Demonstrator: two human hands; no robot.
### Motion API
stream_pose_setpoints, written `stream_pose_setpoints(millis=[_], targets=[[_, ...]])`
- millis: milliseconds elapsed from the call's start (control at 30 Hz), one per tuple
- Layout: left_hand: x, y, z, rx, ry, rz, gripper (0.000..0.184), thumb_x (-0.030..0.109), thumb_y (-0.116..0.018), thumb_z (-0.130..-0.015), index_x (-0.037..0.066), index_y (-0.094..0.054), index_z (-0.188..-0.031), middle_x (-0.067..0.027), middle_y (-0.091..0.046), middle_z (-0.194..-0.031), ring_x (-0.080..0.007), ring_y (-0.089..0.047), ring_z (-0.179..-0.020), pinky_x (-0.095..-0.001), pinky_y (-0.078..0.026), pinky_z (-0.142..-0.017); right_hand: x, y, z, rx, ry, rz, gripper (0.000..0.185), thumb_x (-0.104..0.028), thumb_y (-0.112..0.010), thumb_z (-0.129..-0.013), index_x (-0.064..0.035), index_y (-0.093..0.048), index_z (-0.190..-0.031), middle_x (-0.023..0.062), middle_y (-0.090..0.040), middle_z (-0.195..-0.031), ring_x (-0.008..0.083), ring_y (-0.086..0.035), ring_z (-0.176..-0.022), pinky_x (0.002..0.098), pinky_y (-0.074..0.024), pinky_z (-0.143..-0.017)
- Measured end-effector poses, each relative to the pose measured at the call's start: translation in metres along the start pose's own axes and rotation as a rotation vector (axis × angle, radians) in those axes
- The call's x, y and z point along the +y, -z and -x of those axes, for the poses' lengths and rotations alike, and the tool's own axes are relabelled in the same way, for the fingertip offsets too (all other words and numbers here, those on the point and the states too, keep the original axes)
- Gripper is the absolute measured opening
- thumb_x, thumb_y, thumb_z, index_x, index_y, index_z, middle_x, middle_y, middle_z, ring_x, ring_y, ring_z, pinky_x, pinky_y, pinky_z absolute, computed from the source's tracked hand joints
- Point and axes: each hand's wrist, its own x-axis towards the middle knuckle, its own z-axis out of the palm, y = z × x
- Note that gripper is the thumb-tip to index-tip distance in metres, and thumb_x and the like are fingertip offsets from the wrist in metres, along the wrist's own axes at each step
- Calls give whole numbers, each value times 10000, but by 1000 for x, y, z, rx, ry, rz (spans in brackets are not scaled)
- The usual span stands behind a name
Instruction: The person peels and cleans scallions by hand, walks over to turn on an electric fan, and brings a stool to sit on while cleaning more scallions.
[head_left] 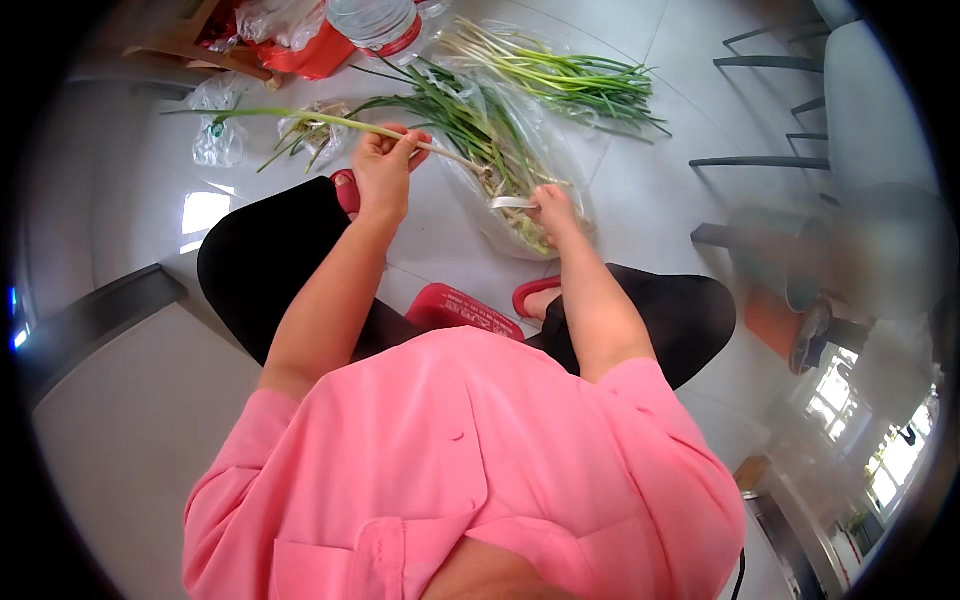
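Observation:
A long green onion point(350, 124) is pinched in my left hand point(384, 172), its leaves reaching left and its root end pointing right. My right hand point(555, 212) is closed around a small knife point(512, 202) whose pale blade points left, just below the onion's root end. Beneath both, an open clear plastic bag point(560, 165) on the floor holds a bunch of green onions point(455, 105) with trimmings around the roots. The blade and the root end look close; whether they touch, I cannot tell.
A pile of green onions point(570, 75) lies beyond the bag. Small scraps point(312, 135) and a crumpled plastic bag point(218, 125) are at the left. A large plastic bottle point(375, 22) stands behind, beside a red bag point(315, 52). Metal chair legs point(765, 62) stand at the right.

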Motion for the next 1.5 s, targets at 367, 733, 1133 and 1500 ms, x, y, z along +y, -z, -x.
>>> stream_pose_setpoints(millis=[367,733,1133,1500], targets=[[-5,-2,-5,-39,84,-9,139,-18,-559,-810,15,-461,-902,-103,-600,-828,-194,-628,-794,-264,-538,-672,-73,-48,64,-398,773,750,276,-233,-451,-858,-43,-567,-1021,148,-564,-1007,297,-538,-923,352,-411,-817],[-3,-16,11,-103,-133,40,87,-17,-531,-833,21,-487,-897,-85,-607,-871,-162,-613,-835,-253,-524,-726,-38,-43,28,-291,280,341,326,-291,-466,-818,9,-594,-812,149,-620,-724,310,-591,-751,412,-424,-677],[-18,-22,29,-252,-176,-450,99,6,-571,-795,21,-521,-879,-49,-617,-764,-99,-559,-693,-242,-445,-618,-44,-29,11,-74,479,1065,425,-319,-560,-774,-53,-558,-1106,154,-600,-977,265,-579,-916,373,-448,-754],[-86,-7,45,-668,-124,-937,91,4,-479,-750,35,-477,-835,-215,-567,-748,-414,-539,-738,-471,-402,-619,-180,-37,78,-215,611,180,387,-420,-577,-825,-39,-602,-894,54,-633,-787,16,-345,-444,173,-284,-415]])
